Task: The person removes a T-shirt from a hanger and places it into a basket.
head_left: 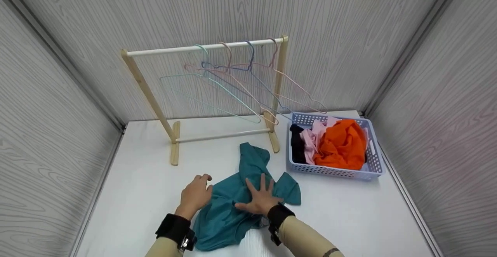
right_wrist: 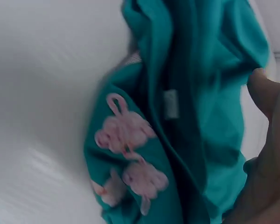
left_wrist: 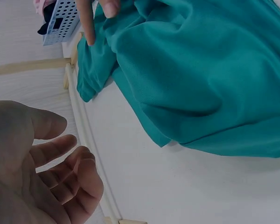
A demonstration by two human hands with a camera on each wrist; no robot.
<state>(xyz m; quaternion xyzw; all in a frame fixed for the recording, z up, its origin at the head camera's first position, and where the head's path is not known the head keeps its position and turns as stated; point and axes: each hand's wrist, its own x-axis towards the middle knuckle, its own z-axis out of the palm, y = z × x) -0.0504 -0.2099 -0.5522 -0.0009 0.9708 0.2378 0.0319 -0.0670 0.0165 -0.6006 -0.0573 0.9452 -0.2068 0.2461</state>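
A crumpled teal garment (head_left: 240, 195) is seen on the white surface (head_left: 147, 179), near the front edge, its long axis running from near-left to far-right toward the rack (head_left: 171, 94). The right hand (head_left: 261, 198) is pressed flat on the cloth's middle, fingers spread wide. The left hand (head_left: 195, 195) is loosely curled and holds nothing, just beside the garment's left edge; touch cannot be told. A basket (head_left: 334, 171) of clothes is set to the right

Bright, even overhead light, soft shadows; sharp head view, motion-blurred right wrist view.
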